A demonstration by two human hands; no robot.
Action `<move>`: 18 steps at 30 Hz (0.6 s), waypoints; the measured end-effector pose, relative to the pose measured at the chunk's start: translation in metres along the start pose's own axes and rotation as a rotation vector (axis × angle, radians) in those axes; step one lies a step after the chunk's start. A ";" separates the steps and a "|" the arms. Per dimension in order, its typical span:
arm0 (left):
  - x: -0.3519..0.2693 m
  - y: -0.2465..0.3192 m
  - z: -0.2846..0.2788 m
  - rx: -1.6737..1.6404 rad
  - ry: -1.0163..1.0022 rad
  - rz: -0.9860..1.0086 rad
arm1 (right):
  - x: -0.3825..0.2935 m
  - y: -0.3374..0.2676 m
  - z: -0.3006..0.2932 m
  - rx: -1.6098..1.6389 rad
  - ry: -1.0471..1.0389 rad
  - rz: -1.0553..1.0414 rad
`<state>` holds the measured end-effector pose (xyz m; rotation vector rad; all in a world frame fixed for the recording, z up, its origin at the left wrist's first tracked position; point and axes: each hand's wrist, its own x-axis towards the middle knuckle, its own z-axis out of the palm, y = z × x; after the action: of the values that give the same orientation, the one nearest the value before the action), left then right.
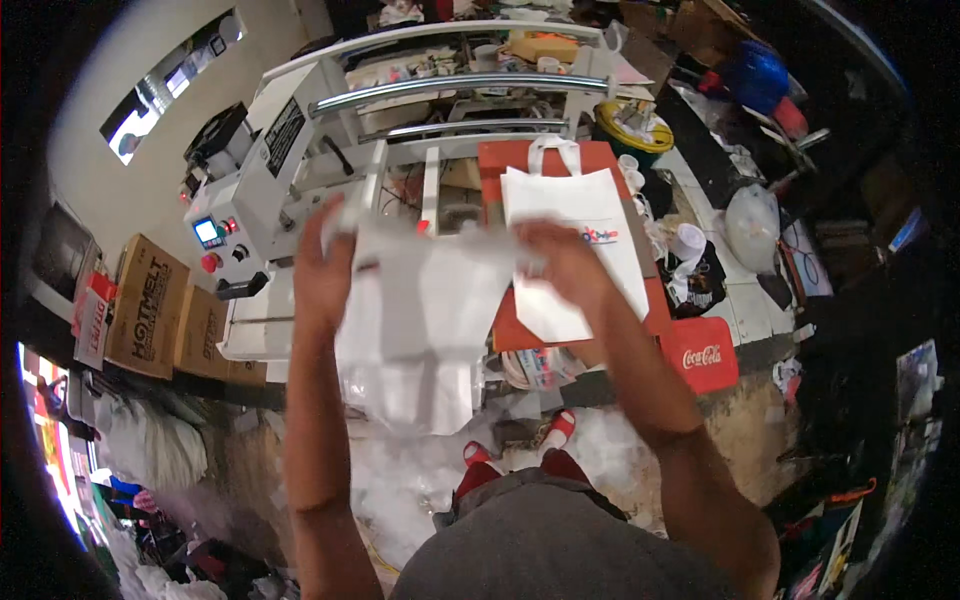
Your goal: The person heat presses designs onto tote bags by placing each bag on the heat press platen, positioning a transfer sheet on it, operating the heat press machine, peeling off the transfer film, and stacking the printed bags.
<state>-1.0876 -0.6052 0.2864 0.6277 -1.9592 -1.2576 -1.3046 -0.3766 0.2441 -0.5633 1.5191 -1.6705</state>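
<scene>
In the head view a blurred white bag (427,300) hangs between my two hands, over the front of a grey-white machine. My left hand (322,262) is at the bag's upper left corner, thumb and fingers looking apart; blur hides whether it touches. At the bag's upper right, my right hand (559,262) has bent fingers, and blur hides its grip. Under and beside that hand a white handled bag (562,195) with a small coloured print lies on a red-orange board (495,161).
The machine's control panel (217,232) with a lit screen stands left, near cardboard boxes (146,307). Chrome rollers (465,84) cross behind. A red Coca-Cola plastic piece (699,355), white tape rolls (688,241) and a yellow-rimmed bucket (634,127) are at the right.
</scene>
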 end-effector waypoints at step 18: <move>-0.063 -0.191 0.279 0.973 -0.317 -0.107 | 0.015 0.194 -0.263 -1.181 0.213 -0.151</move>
<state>-1.2617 -0.4800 0.0176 1.0388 -2.8161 -0.3819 -1.4657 -0.2206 0.0056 -1.1238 2.6164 -0.7694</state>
